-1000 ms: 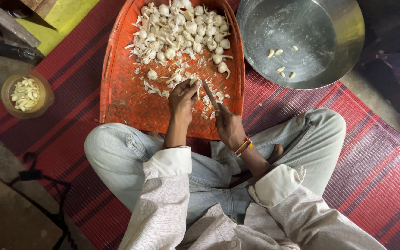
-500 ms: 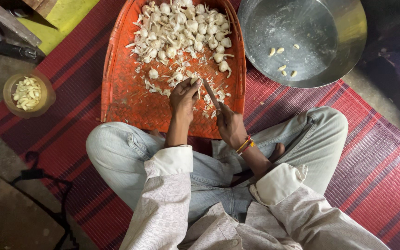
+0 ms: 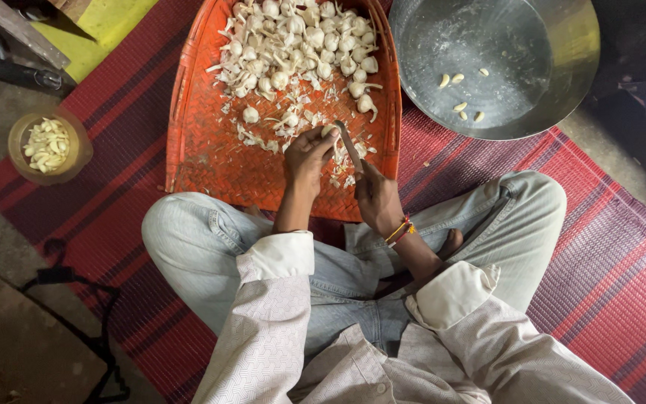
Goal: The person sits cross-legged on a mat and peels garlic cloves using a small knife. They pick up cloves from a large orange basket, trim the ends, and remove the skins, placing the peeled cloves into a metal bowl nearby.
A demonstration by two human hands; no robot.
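Left hand: I saw the left hand [image 3: 306, 153] pinched shut on a garlic clove [image 3: 328, 130], fingertips raised off the tray, likely so the blade could reach it.
Right hand: the right hand [image 3: 375, 196] was closed around the handle of a small knife [image 3: 350, 146], its blade slanting toward 11 o'clock and meeting the clove.
Tray: the orange woven tray [image 3: 211, 161] lay between the knees at 12 o'clock, where I judged it caught the falling skins.
Garlic heap: unpeeled garlic [image 3: 300, 45] sat piled at the tray's far end, papery peelings [image 3: 263, 138] strewn nearer the hands.
Steel bowl: at 1 o'clock a wide metal bowl [image 3: 532, 97] held a few peeled cloves [image 3: 457, 93], within the knife hand's reach.
Small jar: at 10 o'clock a round container [image 3: 18, 146] held more peeled pieces.
Floor: a red striped mat [image 3: 622, 262] lay under everything.
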